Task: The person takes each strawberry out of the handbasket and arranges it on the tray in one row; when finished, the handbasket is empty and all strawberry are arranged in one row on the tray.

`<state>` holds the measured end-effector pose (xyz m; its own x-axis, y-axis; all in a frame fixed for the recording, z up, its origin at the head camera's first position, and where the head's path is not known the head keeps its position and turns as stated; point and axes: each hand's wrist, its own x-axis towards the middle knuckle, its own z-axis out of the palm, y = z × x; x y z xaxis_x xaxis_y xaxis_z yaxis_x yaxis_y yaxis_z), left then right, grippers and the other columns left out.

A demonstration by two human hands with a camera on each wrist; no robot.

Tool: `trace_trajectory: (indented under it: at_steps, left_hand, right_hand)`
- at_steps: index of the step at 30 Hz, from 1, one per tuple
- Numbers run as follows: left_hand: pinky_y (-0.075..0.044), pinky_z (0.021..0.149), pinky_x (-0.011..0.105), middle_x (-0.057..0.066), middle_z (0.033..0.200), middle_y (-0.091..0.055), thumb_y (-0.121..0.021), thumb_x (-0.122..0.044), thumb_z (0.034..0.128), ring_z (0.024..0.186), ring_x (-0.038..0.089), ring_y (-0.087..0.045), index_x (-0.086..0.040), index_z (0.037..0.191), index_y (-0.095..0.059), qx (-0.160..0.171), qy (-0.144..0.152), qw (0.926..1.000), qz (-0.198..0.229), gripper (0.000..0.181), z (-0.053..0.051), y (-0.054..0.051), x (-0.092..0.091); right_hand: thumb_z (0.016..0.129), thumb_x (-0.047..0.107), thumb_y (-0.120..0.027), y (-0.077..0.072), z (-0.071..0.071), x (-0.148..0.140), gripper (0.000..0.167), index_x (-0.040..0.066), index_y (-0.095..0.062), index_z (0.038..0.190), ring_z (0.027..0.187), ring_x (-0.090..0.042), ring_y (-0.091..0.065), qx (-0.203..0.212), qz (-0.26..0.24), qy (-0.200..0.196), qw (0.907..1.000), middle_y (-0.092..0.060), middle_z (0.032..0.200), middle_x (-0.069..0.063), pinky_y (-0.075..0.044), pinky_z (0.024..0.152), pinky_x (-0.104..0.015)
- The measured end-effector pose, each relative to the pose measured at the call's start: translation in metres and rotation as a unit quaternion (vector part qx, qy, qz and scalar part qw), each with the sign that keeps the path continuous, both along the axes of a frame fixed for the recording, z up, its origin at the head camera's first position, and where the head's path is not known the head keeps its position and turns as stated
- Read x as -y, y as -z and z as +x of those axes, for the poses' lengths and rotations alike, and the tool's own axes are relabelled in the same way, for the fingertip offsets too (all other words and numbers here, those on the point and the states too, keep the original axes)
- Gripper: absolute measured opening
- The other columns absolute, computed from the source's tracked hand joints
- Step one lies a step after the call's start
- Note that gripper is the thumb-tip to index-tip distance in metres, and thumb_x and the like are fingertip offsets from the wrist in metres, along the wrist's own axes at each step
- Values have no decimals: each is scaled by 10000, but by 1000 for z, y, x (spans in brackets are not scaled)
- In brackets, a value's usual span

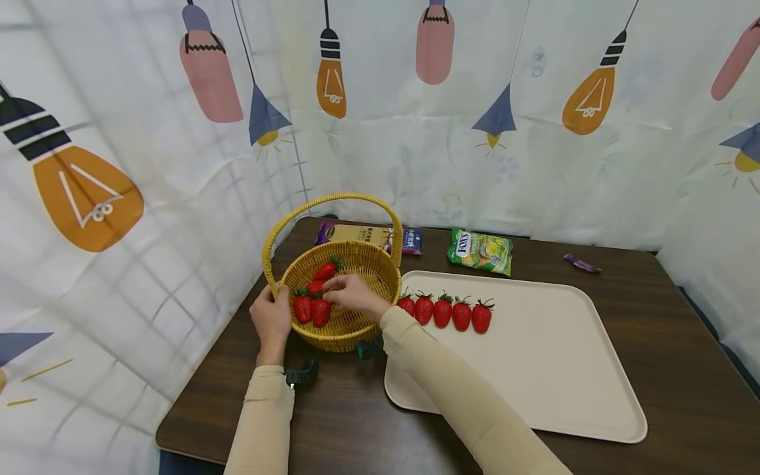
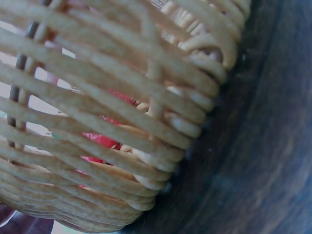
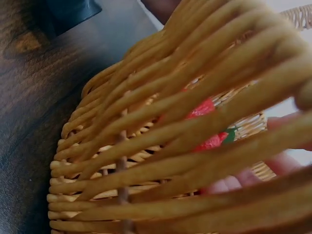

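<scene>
A yellow wicker basket (image 1: 338, 340) with a tall arched handle stands on the table, holding several red strawberries (image 1: 303, 309) in its left part. My left hand (image 1: 272, 323) grips the basket's rim at the left foot of the handle. Inside the basket is my right hand (image 1: 356, 295), its fingertips close to the green top of a strawberry (image 1: 321, 312). Through the weave in the right wrist view, fingers (image 3: 239, 180) show apart beside that fruit's green leaf; contact is hard to make out. The left wrist view shows mostly basket wall (image 2: 97, 92).
A beige tray (image 1: 546, 356) lies right of the basket, with a row of several strawberries (image 1: 442, 311) along its upper left. Behind are a green FOX'S candy bag (image 1: 481, 252), a yellow-and-purple packet (image 1: 356, 233) and a small purple wrapped sweet (image 1: 582, 264). A printed curtain (image 1: 404, 165) hangs beyond.
</scene>
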<state>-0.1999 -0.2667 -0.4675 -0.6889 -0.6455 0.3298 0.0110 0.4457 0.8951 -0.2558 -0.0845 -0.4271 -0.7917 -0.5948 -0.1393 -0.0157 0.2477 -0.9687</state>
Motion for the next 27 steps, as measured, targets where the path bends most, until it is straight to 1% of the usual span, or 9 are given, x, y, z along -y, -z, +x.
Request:
trace_trajectory:
  at_steps: [2,6,9,13,15,20,25,27]
  left_hand:
    - [-326,509,290,44,615,-459,-563,-229,958,546,191,-399,-67,835,-647,21,13,10000,28,220,0,0,0]
    - [-358,544,271,82,702,-569,-561,-227,960,587,192,-433,-54,968,-716,70,9,10000,15,233,0,-1,0]
    - [-376,562,265,98,755,-618,-556,-225,962,602,187,-448,-57,1056,-729,91,26,10000,-23,259,0,0,0]
    - [-365,540,279,79,692,-581,-554,-225,962,560,181,-426,-54,1028,-728,83,73,9999,-27,252,0,1,1]
    - [-361,536,284,60,665,-561,-555,-223,960,546,179,-417,-58,1006,-728,73,68,9999,-51,243,0,2,1]
    - [-363,566,279,40,663,-551,-555,-224,957,579,177,-421,-57,977,-725,31,20,9999,-102,239,0,1,1]
    - [-355,545,288,11,633,-524,-553,-226,960,555,165,-407,-53,977,-725,55,45,10000,-58,244,0,1,1]
    - [-348,536,291,-5,616,-507,-554,-223,960,544,159,-398,-58,953,-720,63,51,10000,-54,234,0,0,1]
  right_hand:
    - [946,172,-635,1,0,1,318,28,-641,1230,1018,-311,-642,5,122,-1,9999,-644,1081,-32,-542,835,-415]
    - [941,183,-644,2,-1,3,302,60,-660,1217,996,-284,-650,-73,362,13,9993,-654,1094,-14,-547,811,-396]
    - [936,180,-652,3,-2,5,301,75,-669,1217,962,-269,-663,-95,551,-57,9984,-666,1121,-19,-549,803,-394]
    - [920,156,-672,6,-2,8,322,71,-664,1231,923,-219,-668,-157,740,-279,9967,-657,1197,-55,-548,807,-385]
    - [911,134,-682,7,-1,8,329,66,-662,1232,914,-197,-664,-196,815,-407,9956,-652,1210,-75,-549,803,-368]
    - [889,61,-690,8,-1,9,341,41,-660,1228,859,-213,-672,-241,878,-730,9932,-659,1147,-111,-555,760,-331]
    - [868,21,-692,9,-1,9,385,42,-647,1250,832,-201,-668,-147,960,-1133,9888,-658,1112,-95,-559,738,-329]
    - [864,19,-693,9,-1,8,381,54,-655,1242,822,-197,-670,-121,1032,-1309,9859,-665,1081,-76,-558,733,-324]
